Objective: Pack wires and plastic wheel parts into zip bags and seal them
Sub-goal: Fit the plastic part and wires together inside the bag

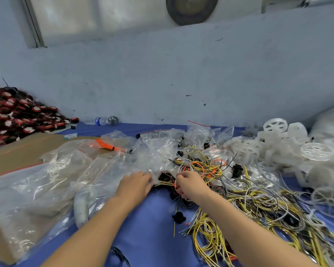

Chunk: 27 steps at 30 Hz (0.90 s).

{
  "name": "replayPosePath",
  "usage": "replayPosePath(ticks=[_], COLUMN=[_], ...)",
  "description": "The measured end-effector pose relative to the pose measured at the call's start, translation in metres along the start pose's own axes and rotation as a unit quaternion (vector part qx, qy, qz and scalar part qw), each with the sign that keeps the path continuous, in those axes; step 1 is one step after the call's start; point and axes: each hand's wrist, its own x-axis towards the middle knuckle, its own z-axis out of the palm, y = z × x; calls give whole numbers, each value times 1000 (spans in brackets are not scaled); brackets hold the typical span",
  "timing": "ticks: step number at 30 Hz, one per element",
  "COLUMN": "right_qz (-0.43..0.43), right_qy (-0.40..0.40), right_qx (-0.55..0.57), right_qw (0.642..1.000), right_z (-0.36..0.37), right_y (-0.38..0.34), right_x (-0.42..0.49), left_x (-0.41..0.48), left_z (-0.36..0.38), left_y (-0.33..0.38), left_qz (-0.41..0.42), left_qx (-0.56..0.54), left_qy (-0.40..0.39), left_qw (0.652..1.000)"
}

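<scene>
At the middle of the blue bench (147,224), both hands meet.
Left hand (136,183) lies flat on zip bags (112,166); right hand (189,185) pinches wires (258,199); plastic wheels (289,149) far right.

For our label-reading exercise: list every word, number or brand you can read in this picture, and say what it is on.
No text is readable.
Water bottle: blue label, print blurred.
White tag on the cardboard: print too small.
Red-and-black parts: white patches, too blurred.
</scene>
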Motion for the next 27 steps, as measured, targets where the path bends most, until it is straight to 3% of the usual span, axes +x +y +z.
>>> replayPosePath(ticks=[3,6,9,14,20,24,25,27], right_qz=[36,98,117,113,76,104,110,113], right_qy=[-15,-49,-56,46,162,231,255,318], right_qx=[93,223,245,200,273,273,252,87], right_qw=[995,969,961,972,945,928,927,937], right_z=[-15,-30,-42,-74,-151,-199,-210,-233], right_y=[-3,-6,-7,11,38,76,87,115], right_x=[-10,-15,-22,-40,-79,-98,-102,-107], left_x=[-11,-35,-64,-91,-103,-108,-108,-106], left_z=[-9,-25,-31,-40,-51,-52,-53,-55], left_y=[16,46,86,143,204,242,250,260], left_qz=[4,71,156,254,336,401,401,345], left_qx=[-74,-126,-149,-167,-201,-230,-254,-318], left_qy=[148,298,360,361,363,310,291,254], left_qw=[986,944,908,882,845,831,831,846])
